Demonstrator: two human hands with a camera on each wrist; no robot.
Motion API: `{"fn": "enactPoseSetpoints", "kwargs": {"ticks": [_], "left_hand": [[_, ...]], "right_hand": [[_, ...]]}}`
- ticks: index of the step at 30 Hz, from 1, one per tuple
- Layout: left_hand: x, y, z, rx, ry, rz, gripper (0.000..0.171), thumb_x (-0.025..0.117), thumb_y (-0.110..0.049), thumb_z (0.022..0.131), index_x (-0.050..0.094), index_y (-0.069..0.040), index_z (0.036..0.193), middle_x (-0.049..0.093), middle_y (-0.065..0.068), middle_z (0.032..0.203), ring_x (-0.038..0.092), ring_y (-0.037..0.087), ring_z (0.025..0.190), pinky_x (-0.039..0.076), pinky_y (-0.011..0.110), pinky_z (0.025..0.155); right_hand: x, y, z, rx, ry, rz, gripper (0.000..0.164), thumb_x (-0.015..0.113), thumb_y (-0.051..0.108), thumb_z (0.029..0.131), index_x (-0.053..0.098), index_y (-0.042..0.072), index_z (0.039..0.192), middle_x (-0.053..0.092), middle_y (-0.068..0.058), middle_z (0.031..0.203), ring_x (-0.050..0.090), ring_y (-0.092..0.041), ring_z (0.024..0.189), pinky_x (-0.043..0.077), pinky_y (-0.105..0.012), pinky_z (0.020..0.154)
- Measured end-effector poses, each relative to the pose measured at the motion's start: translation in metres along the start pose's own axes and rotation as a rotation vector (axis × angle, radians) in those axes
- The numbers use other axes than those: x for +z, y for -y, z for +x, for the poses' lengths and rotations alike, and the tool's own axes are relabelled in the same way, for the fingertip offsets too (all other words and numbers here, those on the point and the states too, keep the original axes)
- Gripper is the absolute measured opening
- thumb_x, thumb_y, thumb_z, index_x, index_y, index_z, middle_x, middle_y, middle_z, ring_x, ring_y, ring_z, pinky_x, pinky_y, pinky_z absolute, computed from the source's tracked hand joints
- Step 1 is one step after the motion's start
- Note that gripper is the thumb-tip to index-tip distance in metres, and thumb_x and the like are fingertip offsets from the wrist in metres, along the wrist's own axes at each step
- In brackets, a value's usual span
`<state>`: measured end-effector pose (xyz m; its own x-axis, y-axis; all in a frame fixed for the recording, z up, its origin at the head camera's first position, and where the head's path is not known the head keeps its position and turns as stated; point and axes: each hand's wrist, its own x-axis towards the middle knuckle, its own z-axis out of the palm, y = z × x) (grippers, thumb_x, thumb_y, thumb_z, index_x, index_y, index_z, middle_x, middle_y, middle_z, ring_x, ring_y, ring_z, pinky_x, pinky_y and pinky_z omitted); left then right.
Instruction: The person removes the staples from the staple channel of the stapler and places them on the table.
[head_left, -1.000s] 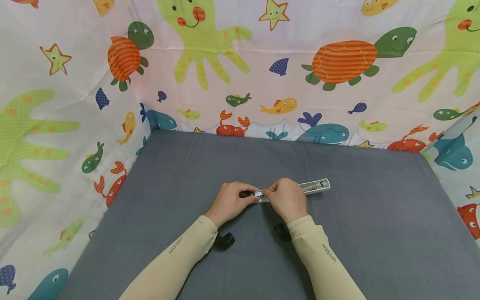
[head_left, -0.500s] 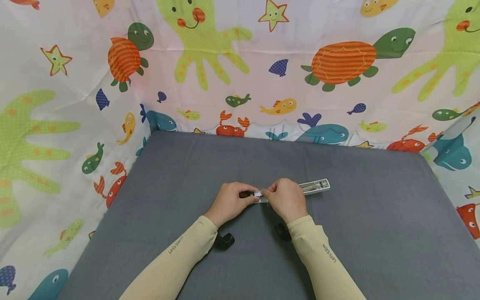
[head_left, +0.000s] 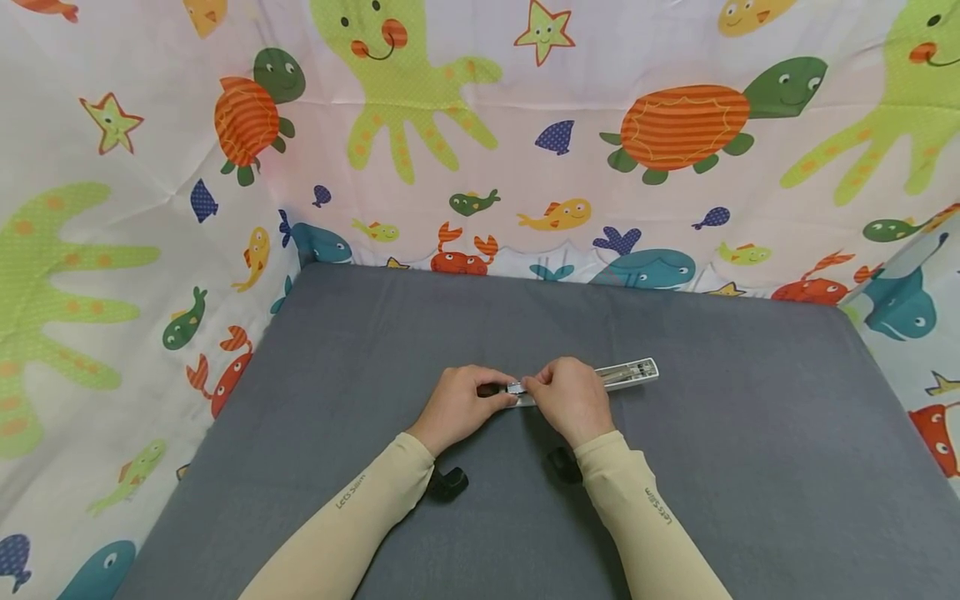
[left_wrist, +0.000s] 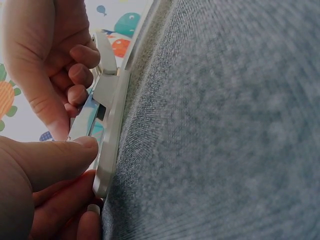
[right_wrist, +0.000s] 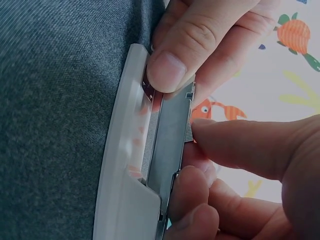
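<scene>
A white stapler (head_left: 630, 374) lies opened out on the grey cloth, its long end pointing right in the head view. Its metal magazine (right_wrist: 170, 132) rises a little from the pale base (right_wrist: 117, 145). My left hand (head_left: 459, 402) pinches the front end of the magazine between thumb and fingers. From the other side, my right hand (head_left: 572, 402) pinches a short ribbed strip of staples (right_wrist: 189, 131) against the magazine's top. Its other fingers curl beside the stapler. Fingers partly hide the strip and the stapler's middle.
The grey cloth (head_left: 750, 433) covers the table. A curtain (head_left: 525, 167) printed with sea animals hangs along the back and both sides. Dark wrist devices (head_left: 448, 483) sit under both beige sleeves (head_left: 352, 517).
Both hands keep their places at the stapler. The head view has shifted very slightly; no other movement is visible.
</scene>
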<state>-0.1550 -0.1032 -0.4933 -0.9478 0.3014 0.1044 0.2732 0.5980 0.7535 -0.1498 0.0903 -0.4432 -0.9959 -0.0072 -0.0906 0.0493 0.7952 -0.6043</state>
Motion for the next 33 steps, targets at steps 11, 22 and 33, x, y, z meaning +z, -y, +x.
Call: {"fn": "enactPoseSetpoints", "kwargs": {"ticks": [11,22,33], "left_hand": [[0.0002,0.0000,-0.0006,0.001,-0.005,-0.004,0.023,0.087,-0.028,0.094,0.086,-0.026,0.117,0.083,-0.006,0.111,0.074,0.006,0.090,0.060,0.028,0.080],[0.0003,0.0007,-0.0003,0.010,-0.012,-0.003,0.023,0.086,-0.029,0.095,0.086,-0.025,0.118,0.083,-0.005,0.113,0.075,0.007,0.092,0.061,0.028,0.081],[0.0006,0.0013,-0.0003,0.005,-0.012,0.004,0.023,0.086,-0.030,0.095,0.086,-0.026,0.118,0.082,-0.006,0.113,0.075,0.007,0.093,0.061,0.029,0.081]], "right_hand": [[0.0007,0.0002,-0.0003,0.006,0.012,0.023,0.031,0.078,0.033,0.100,0.081,0.011,0.079,0.064,-0.001,0.062,0.055,-0.019,0.053,0.039,-0.031,0.051],[0.0003,-0.0014,0.0020,-0.002,0.017,0.025,0.032,0.078,0.034,0.101,0.081,0.011,0.078,0.066,-0.001,0.063,0.056,-0.019,0.056,0.041,-0.032,0.052],[0.0007,-0.0008,0.0019,0.004,0.025,0.039,0.033,0.078,0.033,0.101,0.081,0.011,0.077,0.063,-0.001,0.060,0.054,-0.019,0.053,0.039,-0.032,0.051]]}}
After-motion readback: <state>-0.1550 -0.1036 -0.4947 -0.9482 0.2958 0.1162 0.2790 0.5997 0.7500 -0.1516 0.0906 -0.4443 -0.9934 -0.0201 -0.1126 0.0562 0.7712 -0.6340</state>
